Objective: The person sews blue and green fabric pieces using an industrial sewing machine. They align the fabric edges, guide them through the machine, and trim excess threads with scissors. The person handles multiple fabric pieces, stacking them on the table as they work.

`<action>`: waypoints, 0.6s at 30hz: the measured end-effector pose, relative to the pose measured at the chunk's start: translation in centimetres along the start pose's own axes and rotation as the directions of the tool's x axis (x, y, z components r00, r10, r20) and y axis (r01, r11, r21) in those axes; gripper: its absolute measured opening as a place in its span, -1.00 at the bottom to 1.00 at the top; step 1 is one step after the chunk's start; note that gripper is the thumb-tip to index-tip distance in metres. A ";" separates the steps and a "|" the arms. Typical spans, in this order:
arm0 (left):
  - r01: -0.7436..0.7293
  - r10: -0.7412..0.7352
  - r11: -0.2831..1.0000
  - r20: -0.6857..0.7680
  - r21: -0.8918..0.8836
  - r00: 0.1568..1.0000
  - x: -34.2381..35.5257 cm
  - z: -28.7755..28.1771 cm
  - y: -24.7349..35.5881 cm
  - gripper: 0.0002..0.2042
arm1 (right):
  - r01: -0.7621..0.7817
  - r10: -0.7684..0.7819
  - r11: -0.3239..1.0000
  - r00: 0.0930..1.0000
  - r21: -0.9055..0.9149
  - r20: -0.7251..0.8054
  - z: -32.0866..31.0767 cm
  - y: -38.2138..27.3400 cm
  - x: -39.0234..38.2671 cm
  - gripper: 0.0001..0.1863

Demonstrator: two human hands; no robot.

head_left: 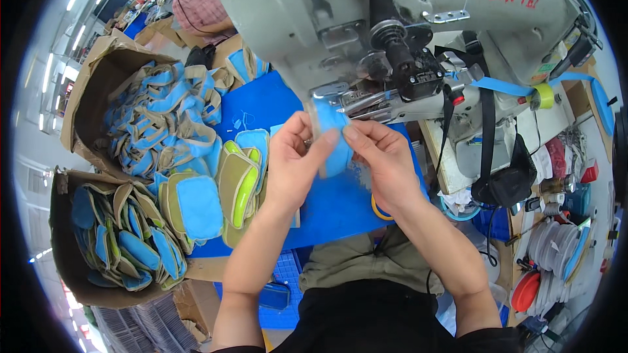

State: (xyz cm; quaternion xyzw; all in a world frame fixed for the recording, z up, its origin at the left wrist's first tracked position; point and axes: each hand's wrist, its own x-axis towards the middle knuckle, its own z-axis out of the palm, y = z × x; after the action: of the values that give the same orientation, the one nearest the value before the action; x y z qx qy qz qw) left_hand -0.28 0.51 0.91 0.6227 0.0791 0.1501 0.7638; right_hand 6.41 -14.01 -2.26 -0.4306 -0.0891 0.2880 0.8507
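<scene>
Just below the needle area of the sewing machine [392, 59], I hold a blue fabric piece with a beige edge [333, 150]. My left hand [294, 163] pinches its left side, thumb on the front. My right hand [386, 163] pinches its right side with thumb and finger. The piece's top touches or lies close to the metal folder at the machine's working end [350, 98]. Blue binding tape [490, 85] runs into the machine from the right. The blue work surface [314, 204] lies beneath my hands.
At left are two cardboard boxes [85, 101] of blue and beige pieces, with loose pads [199, 206] beside them. A person in a checked shirt [196, 6] sits at top left. Orange scissor handles [383, 212] show by my right wrist; spools and clutter [556, 242] fill the right side.
</scene>
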 end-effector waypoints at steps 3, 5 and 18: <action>-0.030 0.030 0.996 0.002 0.082 1.000 -0.5 -0.1 -0.3 -0.89 | 0.092 -0.092 0.995 0.996 -0.041 0.019 0.2 0.3 -0.4 -0.74; -0.045 0.045 0.996 0.005 0.072 0.999 -0.8 -0.2 -0.5 -0.91 | 0.127 -0.124 0.988 0.992 -0.088 0.039 0.4 0.5 -1.0 -0.74; -0.103 0.105 0.989 -0.017 0.110 0.994 1.0 -0.7 -0.3 -0.89 | 0.316 -0.322 0.946 0.942 -0.069 -0.092 0.5 4.2 0.1 -0.80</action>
State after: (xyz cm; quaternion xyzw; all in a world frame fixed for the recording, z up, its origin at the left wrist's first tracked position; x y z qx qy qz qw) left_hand 0.52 1.46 0.58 0.6651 0.0631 0.1921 0.7189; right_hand 4.55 -11.72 -5.27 -0.4472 -0.1218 0.1216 0.8777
